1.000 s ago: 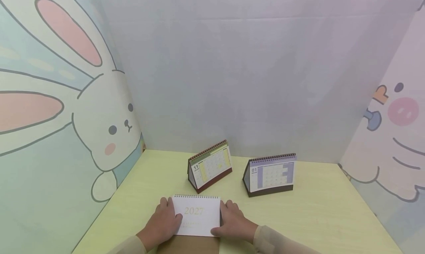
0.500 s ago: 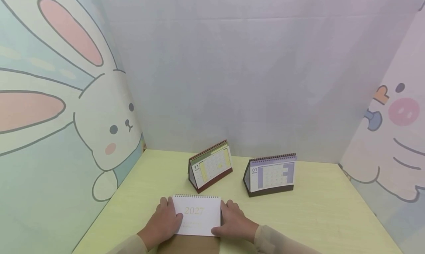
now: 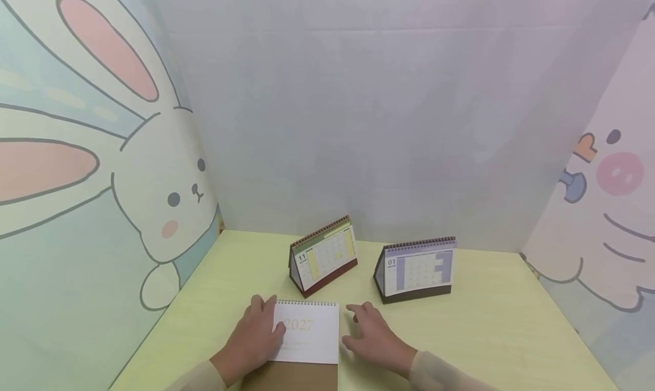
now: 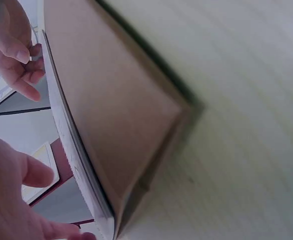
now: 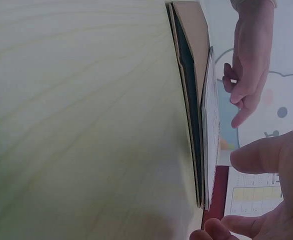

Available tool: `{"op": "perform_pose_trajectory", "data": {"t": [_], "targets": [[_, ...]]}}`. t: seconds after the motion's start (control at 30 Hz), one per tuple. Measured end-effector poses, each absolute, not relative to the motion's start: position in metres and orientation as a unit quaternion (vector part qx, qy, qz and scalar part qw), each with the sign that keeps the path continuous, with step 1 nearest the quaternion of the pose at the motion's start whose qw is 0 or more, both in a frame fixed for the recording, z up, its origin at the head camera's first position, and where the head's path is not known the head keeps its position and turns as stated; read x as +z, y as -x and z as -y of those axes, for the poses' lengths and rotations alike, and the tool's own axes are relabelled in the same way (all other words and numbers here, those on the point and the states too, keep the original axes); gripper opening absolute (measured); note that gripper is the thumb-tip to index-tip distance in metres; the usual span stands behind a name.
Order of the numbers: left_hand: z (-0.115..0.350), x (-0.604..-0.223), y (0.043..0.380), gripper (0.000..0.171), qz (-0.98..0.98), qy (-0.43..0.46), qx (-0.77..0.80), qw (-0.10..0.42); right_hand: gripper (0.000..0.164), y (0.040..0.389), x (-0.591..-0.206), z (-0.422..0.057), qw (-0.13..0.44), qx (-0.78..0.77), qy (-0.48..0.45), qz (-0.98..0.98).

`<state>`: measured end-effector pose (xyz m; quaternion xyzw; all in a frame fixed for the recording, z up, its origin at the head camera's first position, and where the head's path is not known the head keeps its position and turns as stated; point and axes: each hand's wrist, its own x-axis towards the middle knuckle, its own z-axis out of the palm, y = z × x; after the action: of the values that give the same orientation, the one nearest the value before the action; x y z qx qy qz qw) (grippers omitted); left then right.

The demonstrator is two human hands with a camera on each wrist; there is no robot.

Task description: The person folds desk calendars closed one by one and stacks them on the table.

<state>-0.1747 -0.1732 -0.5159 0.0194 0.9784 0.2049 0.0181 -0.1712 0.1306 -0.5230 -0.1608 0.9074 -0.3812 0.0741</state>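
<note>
Head view shows a pale grey backdrop [image 3: 358, 124] behind a yellow table [image 3: 501, 317], with a rabbit panel [image 3: 56, 283] along the table's left edge and a pig panel [image 3: 624, 232] along its right. Toward the near edge, a little left of its middle, lies the white 2027 calendar [image 3: 317, 342]. Its pages are wider than deep, the long axis running side to side, roughly parallel to the back edge. Below the pages, a brown board [image 3: 291, 377] reaches toward the near edge, cut off by the frame; both wrist views show it folded in layers, with a narrow gap along the sides. Nearer the back edge stand two tent-shaped calendars: the purple calendar [image 3: 419, 269] faces the near edge almost squarely, while the yellow calendar [image 3: 327, 257] slants, its long axis aimed toward the back right corner. The hands are apart, on either side of the white pages. The left hand [image 3: 253, 340] overlaps their left side, fingers loose; I cannot tell whether it touches. The right hand [image 3: 376, 340] is just beside their right side, thumb and forefinger spread. The coil binding [image 3: 307, 303] points to the back edge, and the gold numerals [image 3: 302, 325] read upright from the near side.
</note>
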Motion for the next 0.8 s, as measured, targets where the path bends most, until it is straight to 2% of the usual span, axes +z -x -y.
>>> {"op": "perform_pose_trajectory", "data": {"t": [0.2,0.4,0.57,0.8], "targets": [[0.166,-0.512,0.179,0.060,-0.960,-0.065,0.272,0.007,0.064,0.167,-0.517,-0.147,0.020,-0.375,0.178,-0.909],[0.158,-0.501,0.184,0.046,-0.927,-0.127,0.351,0.031,0.052,0.162,-0.499,-0.162,-0.018,-0.390,0.185,-0.902],[0.151,-0.493,0.189,0.049,-0.887,-0.213,0.405,0.064,0.048,0.167,-0.490,-0.176,-0.057,-0.393,0.198,-0.896],[0.133,-0.487,0.198,0.062,-0.859,-0.273,0.424,0.085,0.060,0.177,-0.491,-0.198,-0.133,-0.358,0.217,-0.898]]}}
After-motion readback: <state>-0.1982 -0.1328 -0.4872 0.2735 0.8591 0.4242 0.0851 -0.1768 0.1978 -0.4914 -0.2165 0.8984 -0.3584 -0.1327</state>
